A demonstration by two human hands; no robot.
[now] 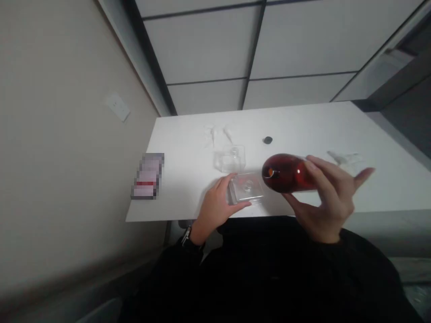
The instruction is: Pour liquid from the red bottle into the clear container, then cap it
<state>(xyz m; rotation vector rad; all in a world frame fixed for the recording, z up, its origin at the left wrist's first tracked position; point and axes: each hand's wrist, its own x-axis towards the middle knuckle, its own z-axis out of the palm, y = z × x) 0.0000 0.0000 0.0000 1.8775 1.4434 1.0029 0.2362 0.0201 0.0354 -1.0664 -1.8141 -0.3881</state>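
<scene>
Gripping a red bottle [286,174] in the right hand [332,197], just right of centre in the frame, while steadying a clear container [248,187] with the left hand [213,204] at lower centre, close to the near edge of a white desk [303,121]. Apparently engaged in lining up or tipping the red bottle beside the clear container, judging by the near-level tilt and the rounded end turned that way; next, probably calling for a firm left hold and a slow, controlled turn of the right wrist. With both hands partly closed: at right, around the bottle, fingers over the top, thumb beneath, one finger sticking out; at left, around the container, thumb along the near side and fingers at the far side. Glossy, deep red and translucent in the bottle's case, with a bright glint and a small orange spot near the rounded tip, too unclear to call opening or reflection. Colourless and boxy in the container's case, with a round mark in the middle. Set against a second clear container [230,158] and a dark round piece [267,140] nearer mid-frame.
</scene>
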